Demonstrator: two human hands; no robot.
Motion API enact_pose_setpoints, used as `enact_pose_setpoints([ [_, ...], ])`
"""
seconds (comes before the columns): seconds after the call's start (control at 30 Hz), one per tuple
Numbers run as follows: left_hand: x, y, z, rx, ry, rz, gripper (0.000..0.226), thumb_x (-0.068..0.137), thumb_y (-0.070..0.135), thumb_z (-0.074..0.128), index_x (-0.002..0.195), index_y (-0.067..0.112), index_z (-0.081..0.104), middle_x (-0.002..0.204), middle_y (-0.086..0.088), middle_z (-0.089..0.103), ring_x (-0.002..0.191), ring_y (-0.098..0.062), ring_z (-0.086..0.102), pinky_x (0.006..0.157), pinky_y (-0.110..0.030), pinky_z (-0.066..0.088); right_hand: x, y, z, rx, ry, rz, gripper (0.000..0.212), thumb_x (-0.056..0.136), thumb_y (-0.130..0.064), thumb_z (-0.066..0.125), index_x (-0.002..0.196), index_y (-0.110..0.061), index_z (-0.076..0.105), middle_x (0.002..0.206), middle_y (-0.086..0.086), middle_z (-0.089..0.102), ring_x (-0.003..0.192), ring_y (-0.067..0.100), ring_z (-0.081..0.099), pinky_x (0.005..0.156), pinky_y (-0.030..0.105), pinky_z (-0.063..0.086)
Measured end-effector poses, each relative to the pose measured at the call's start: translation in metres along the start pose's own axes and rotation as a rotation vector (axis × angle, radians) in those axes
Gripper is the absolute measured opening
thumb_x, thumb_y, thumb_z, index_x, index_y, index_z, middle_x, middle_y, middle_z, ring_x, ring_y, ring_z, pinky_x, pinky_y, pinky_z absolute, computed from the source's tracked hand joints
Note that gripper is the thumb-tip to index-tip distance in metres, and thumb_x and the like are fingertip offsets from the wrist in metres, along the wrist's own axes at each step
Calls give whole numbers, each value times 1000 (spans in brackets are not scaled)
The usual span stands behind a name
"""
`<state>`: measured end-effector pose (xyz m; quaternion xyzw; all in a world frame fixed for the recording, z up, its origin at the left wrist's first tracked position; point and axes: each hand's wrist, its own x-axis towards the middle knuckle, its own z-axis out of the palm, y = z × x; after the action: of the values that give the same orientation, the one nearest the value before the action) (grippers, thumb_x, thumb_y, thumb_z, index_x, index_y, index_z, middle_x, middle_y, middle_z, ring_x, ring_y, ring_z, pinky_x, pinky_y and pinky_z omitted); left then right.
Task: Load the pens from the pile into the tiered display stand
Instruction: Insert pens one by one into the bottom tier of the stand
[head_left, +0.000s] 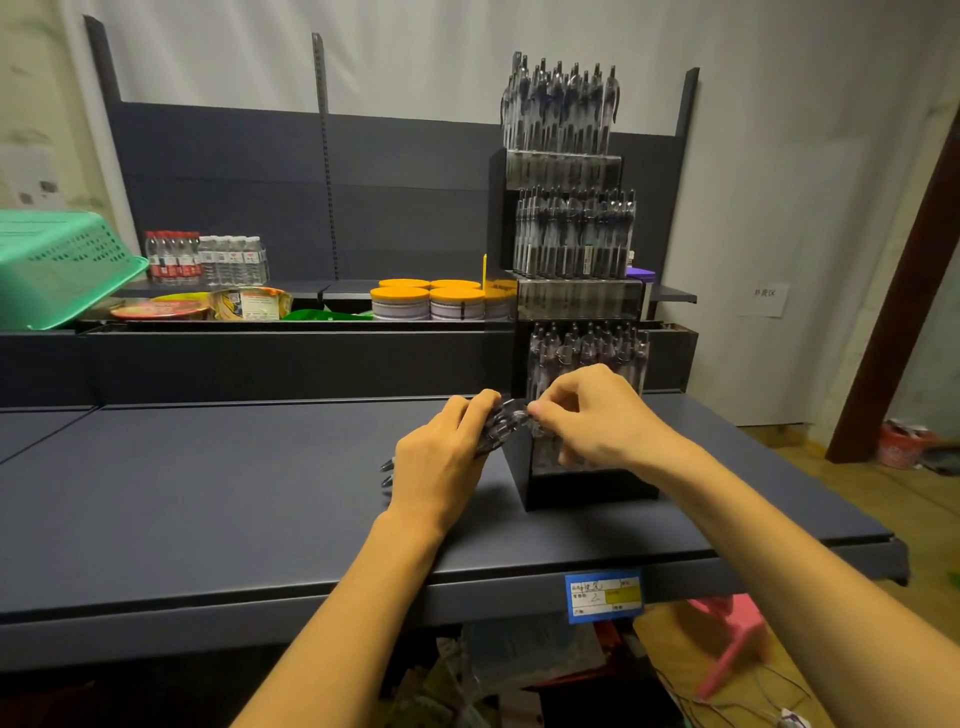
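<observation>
the stand (566, 291) looks nearly loaded, with pens upright in its upper tiers and front one. just left of it, the left hand (441, 460) grips a bundle of pens (500, 422); the right hand (587, 415) pinches one from it, so these few seem left.

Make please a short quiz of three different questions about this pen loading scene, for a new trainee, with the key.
1. True or false: the left hand grips a bundle of pens.
2. Which tier of the display stand is nearest to the right hand? A) top B) middle C) bottom
3. Fill in: the basket on the far left is ____ in colour.

Key: 1 true; 2 C; 3 green.
</observation>
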<state>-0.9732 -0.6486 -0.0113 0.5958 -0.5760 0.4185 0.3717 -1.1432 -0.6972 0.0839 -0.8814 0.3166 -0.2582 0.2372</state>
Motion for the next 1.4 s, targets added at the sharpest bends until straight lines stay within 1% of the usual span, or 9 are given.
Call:
enact_pose_setpoints([
  [0.13, 0, -1, 1, 3, 1, -11, 49, 77, 26, 79, 115, 21, 48, 86, -3, 64, 54, -22, 58, 37, -25, 41, 1, -1, -5, 170, 89, 41, 19, 99, -18, 51, 85, -12, 63, 57, 3, 61, 43, 6, 61, 40, 14, 42],
  [0.23, 0, -1, 3, -1, 5, -13, 45, 79, 27, 77, 113, 21, 49, 85, -2, 64, 53, -22, 57, 36, -25, 40, 3, -1, -13, 302, 255, 79, 18, 97, -17, 49, 83, -15, 59, 65, 6, 64, 48, 12, 64, 38, 21, 43],
  [0.4, -3, -3, 6, 15, -12, -5, 28, 88, 26, 56, 114, 21, 48, 82, -1, 62, 50, -23, 55, 37, -24, 33, 7, 1, -28, 443, 518, 20, 15, 100, -21, 45, 86, -19, 50, 78, 1, 61, 43, 9, 60, 35, 20, 41],
  [0.6, -3, -4, 7, -13, -44, -12, 25, 89, 28, 50, 113, 21, 47, 84, -1, 63, 52, -24, 57, 35, -27, 39, 11, 5, -38, 429, 641, -34, 11, 101, -21, 44, 97, -13, 50, 85, 2, 62, 40, 7, 58, 34, 18, 40],
  [0.83, -2, -3, 6, -48, -46, -4, 27, 87, 24, 57, 111, 21, 47, 84, -2, 64, 53, -23, 58, 36, -28, 41, 12, 7, -32, 297, 581, -46, 11, 100, -22, 47, 94, -16, 54, 87, 3, 64, 43, 6, 60, 38, 20, 47],
  [1.0, 0, -1, 1, -52, -48, -9, 19, 90, 29, 45, 108, 21, 47, 81, -2, 64, 53, -22, 57, 36, -27, 38, 15, 6, -24, 197, 465, -86, 12, 97, -22, 54, 98, -18, 65, 78, -2, 66, 44, 7, 61, 39, 15, 44],
  [1.17, -1, 0, 1, -73, -40, 4, 34, 83, 15, 70, 108, 19, 47, 82, -4, 65, 53, -23, 58, 37, -27, 41, 18, 0, -27, 221, 418, -138, 14, 96, -23, 58, 100, -18, 70, 70, 0, 65, 39, 6, 55, 38, 13, 40],
  [1.3, -1, 0, 1, -86, -19, 10, 30, 84, 18, 64, 109, 18, 47, 83, -5, 65, 53, -25, 59, 37, -29, 46, 19, -5, -25, 112, 262, -138, 13, 96, -23, 58, 99, -21, 71, 67, 4, 67, 39, 10, 57, 39, 13, 41],
  [1.4, -2, 0, 1, -103, -9, 30, 35, 83, 15, 70, 108, 18, 47, 83, -6, 66, 53, -25, 59, 38, -28, 47, 20, -4, -23, 109, 271, -113, 14, 96, -23, 58, 100, -22, 71, 65, 4, 67, 40, 11, 57, 40, 15, 42],
])
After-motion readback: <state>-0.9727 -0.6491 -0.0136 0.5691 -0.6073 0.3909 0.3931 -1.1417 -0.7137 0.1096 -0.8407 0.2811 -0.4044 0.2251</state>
